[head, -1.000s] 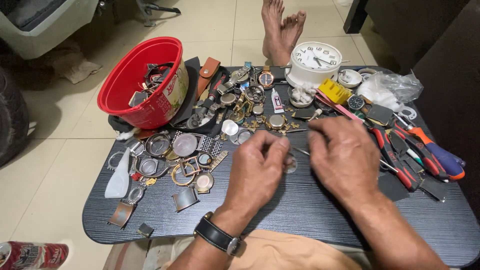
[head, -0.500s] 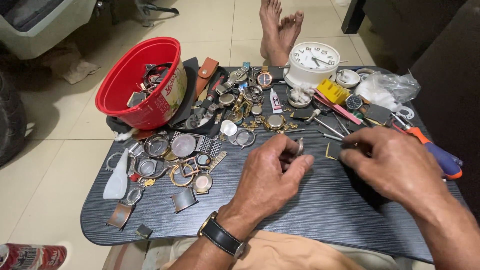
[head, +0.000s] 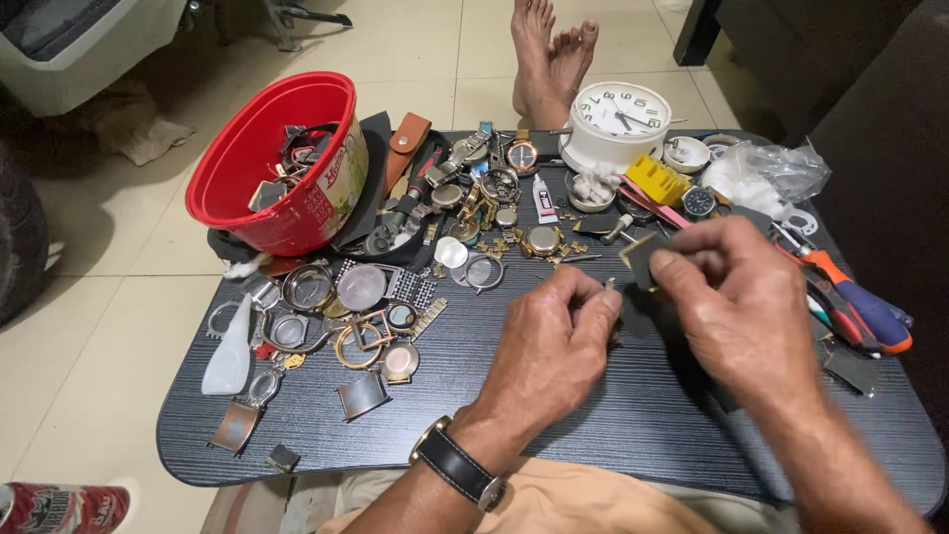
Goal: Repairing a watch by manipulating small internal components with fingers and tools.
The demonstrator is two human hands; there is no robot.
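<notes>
**A:** Start big. What is laid out here?

**B:** A dark low table (head: 593, 435) covered in watch parts. At its far left stands a red bucket (head: 259, 168) with more parts inside; at the far edge stands a white alarm clock (head: 621, 121). Between them lies a scatter of watch cases (head: 341, 292), straps and small metal bits. Along the right edge are screwdrivers (head: 858, 307) with orange and blue handles, and behind those a crumpled plastic bag (head: 771, 173).

**A:** And the step in hand?

**B:** I judge it to be fine bench work on one small piece, held up just above the table in front of the person. Both hands meet near the middle, well apart from the bucket.

**A:** How are the hands set?

**B:** The right hand (head: 751, 307) has its thumb and fingers closed on a small dark flat piece (head: 643, 259), which shows a thin brassy edge at its left corner. The left hand (head: 549, 341), with a wristwatch (head: 457, 465) on its wrist, is curled, its fingertips pinched together around something tiny and silvery (head: 610, 285), perhaps a pin; it is too small to tell for sure. The two pinches are just beside each other, almost touching.

**A:** What would the next move call for?

**B:** By my judgement, steady fingers and a close look: the little silvery bit has to be lined up with the dark piece without slipping, since anything dropped would be lost among the scattered parts.
</notes>
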